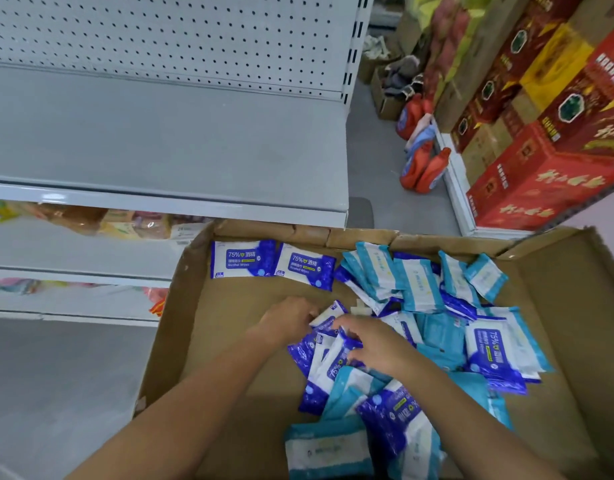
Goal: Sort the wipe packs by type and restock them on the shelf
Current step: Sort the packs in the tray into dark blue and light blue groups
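Left hand (288, 318) beside right hand (376, 344), palms down

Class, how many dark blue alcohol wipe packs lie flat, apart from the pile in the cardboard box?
2: one pack in the cardboard box's far-left corner, the other pack right of it. More lie mixed in the pile, some perhaps hidden.

Lower right, a cardboard box (229, 341) holds mixed dark-blue wipe packs (243, 259) and light-blue wipe packs (419, 285); upper left, a grey shelf (160, 140).

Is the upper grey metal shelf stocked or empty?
Empty: the visible grey metal shelf is bare; blue wipe packs lie in the brown cardboard box.
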Tool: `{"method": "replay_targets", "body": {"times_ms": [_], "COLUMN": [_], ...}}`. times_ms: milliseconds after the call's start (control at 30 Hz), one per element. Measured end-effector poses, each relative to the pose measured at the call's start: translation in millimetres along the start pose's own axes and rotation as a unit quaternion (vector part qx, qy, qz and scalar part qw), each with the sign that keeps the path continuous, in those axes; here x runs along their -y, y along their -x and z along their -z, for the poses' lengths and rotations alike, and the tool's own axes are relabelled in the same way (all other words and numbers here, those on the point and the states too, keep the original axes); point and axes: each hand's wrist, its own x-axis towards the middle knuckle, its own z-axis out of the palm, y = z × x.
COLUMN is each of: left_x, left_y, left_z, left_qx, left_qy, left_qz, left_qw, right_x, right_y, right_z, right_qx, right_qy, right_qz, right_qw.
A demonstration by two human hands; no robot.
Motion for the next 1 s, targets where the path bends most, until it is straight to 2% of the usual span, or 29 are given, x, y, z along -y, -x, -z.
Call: {"method": "replay_targets", "body": {"times_ms": [200, 300, 367, 433, 533, 600, 633, 700, 733, 800, 867, 900, 1000], "left_x": [43.3, 50.2, 52.4, 55.6, 55.8, 54.1, 51.1, 47.2, 45.5, 44.2, 43.6, 42.5, 43.4], "left_y": [35.8, 52.1, 61.3, 67.4, 78.5, 86.0, 89.4, 91.3, 89.9, 85.3, 79.5, 77.8, 75.6], "left_z": [39.9, 44.9, 43.9, 42.0, 43.6, 44.0, 44.1, 43.1, 41.7, 32.8, 20.9, 15.5, 3.4], "left_qx": [0.045, 0.063, 0.093, 0.090, 0.087, 0.126, 0.138, 0.090, 0.043, -0.015, 0.010, 0.029, 0.052], "left_qy": [-0.037, -0.008, 0.025, 0.057, 0.072, 0.063, 0.039, -0.096, -0.176, -0.237, -0.260, -0.264, -0.259], "left_qz": [0.133, 0.169, 0.189, 0.201, 0.214, 0.230, 0.233, 0.188, 0.132, -0.012, -0.135, -0.167, -0.176], "left_qw": [0.989, 0.984, 0.977, 0.974, 0.970, 0.963, 0.962, 0.973, 0.975, 0.971, 0.956, 0.950, 0.948], "right_x": [-13.8, -5.6, -0.2, 3.6, 6.1, 12.9, 17.9, 25.1, 25.6, 21.7, 14.2, 11.2, 6.2], "right_y": [0.7, -3.4, -6.0, -7.6, -10.8, -12.9, -13.5, -12.9, -12.4, -9.8, -7.3, -5.6, -1.9], "right_z": [16.6, 18.5, 19.5, 21.7, 26.2, 32.0, 34.8, 37.2, 36.3, 29.4, 21.0, 18.2, 16.0], "right_qx": [-0.053, -0.066, -0.061, -0.047, -0.045, -0.059, -0.068, -0.080, -0.085, -0.079, -0.054, -0.042, -0.036], "right_qy": [0.037, 0.054, 0.079, 0.092, 0.022, -0.096, -0.180, -0.292, -0.286, -0.241, -0.201, -0.185, -0.133], "right_qz": [-0.079, -0.107, -0.108, -0.103, -0.085, -0.088, -0.101, -0.135, -0.142, -0.135, -0.133, -0.137, -0.127], "right_qw": [0.995, 0.991, 0.989, 0.989, 0.995, 0.990, 0.976, 0.943, 0.944, 0.958, 0.969, 0.972, 0.982]}}
